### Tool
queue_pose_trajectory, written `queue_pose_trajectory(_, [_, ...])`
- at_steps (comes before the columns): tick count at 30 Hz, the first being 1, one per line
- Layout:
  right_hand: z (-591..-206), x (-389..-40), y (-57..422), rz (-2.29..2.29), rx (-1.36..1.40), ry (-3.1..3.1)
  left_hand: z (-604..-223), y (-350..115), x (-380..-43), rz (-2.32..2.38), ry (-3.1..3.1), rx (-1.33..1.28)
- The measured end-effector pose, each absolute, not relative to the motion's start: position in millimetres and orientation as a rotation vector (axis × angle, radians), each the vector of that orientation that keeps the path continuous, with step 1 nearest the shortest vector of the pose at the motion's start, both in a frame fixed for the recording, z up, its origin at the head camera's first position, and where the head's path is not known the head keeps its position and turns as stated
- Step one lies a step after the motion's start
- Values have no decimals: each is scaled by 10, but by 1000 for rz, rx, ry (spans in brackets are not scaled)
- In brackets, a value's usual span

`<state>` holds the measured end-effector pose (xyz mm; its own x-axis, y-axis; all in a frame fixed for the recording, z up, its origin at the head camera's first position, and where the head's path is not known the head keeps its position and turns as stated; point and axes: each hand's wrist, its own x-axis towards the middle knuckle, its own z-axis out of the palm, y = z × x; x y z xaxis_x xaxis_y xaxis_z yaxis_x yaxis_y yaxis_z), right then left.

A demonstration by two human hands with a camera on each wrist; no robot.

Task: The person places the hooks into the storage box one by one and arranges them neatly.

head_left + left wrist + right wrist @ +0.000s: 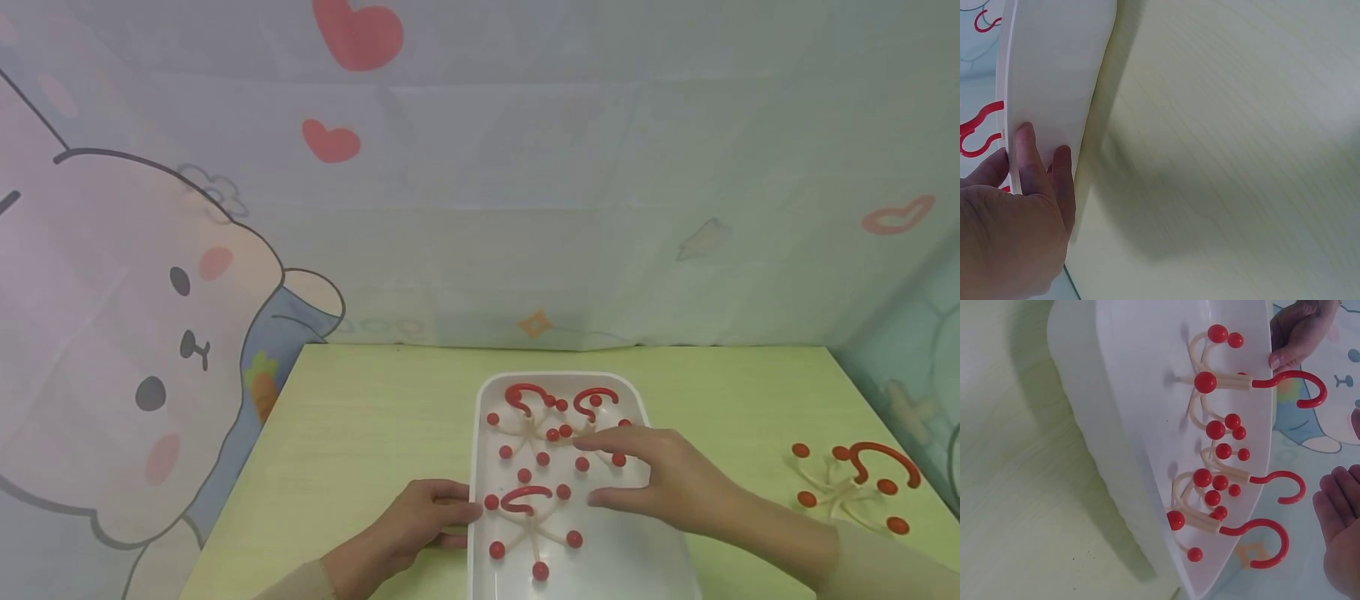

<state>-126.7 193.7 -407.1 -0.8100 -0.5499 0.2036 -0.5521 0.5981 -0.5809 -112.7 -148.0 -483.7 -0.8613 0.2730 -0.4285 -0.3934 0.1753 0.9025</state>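
Observation:
A white tray (615,554) holds three cream hangers, each with a red hook and several arms tipped with red balls. Two of them, a back left hanger (528,428) and a back right hanger (591,423), stand close together; a front hanger (532,525) sits nearer. My left hand (416,521) grips the tray's left side, thumb over the rim and fingers against the outer wall (1057,75). Above the tray's right half, my right hand (663,477) hovers near the back right hanger, fingers extended and thumb apart, with nothing held. In the right wrist view the red hooks (1270,528) point away from the tray floor.
A fourth hanger (838,495) of the same kind lies on the pale green table (375,417) at the right. Behind the table hangs a printed cloth (510,167) with hearts and a cartoon animal.

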Motion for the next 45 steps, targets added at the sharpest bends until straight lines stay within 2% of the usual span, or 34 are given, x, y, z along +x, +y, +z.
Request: queue_pose_trajectory(45, [-3891, -1276, 3155, 727, 707, -2641, -4833, -1495, -1125, 1738, 1947, -104])
